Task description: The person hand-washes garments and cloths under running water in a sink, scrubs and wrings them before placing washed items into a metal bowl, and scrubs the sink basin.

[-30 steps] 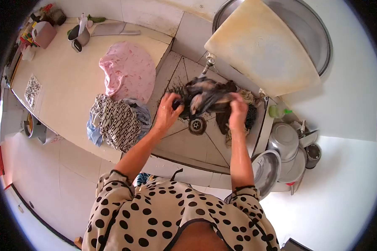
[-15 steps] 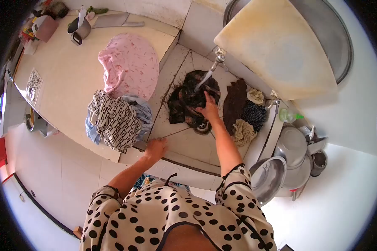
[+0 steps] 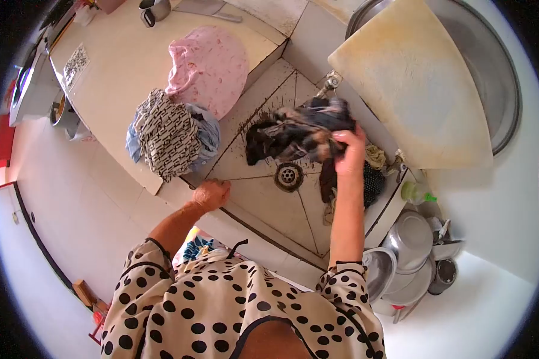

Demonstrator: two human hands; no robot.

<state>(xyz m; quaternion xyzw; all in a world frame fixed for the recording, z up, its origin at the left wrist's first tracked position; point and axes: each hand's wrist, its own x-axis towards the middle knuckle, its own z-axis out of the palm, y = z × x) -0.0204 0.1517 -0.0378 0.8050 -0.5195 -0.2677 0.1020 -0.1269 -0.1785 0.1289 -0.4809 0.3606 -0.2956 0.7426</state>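
My right hand [image 3: 350,149] grips a wet dark patterned cloth [image 3: 314,122], lifted and blurred by motion in front of the tap [image 3: 330,82]. The cloth's far left end hangs low over the tiled sink [image 3: 251,206]. Below it the round drain [image 3: 288,177] shows. My left hand [image 3: 212,194] rests on the sink's front edge, fingers curled in and nothing visible in them. Right of the drain lies a brown cloth [image 3: 327,179], partly hidden by my right hand and forearm. A dark dotted cloth [image 3: 374,184] and a beige cloth [image 3: 375,157] lie beside it.
On the counter left of the sink sit a black-and-white patterned cloth [image 3: 164,134] and a pink cloth [image 3: 212,72]. A cutting board [image 3: 413,90] leans at the back right. A green-capped bottle [image 3: 414,192] and metal pots [image 3: 408,236] stand to the right.
My right hand has taken hold of the dark cloth and raised it up and right, uncovering the drain. Water no longer shows running from the tap. My left hand stays at the edge.
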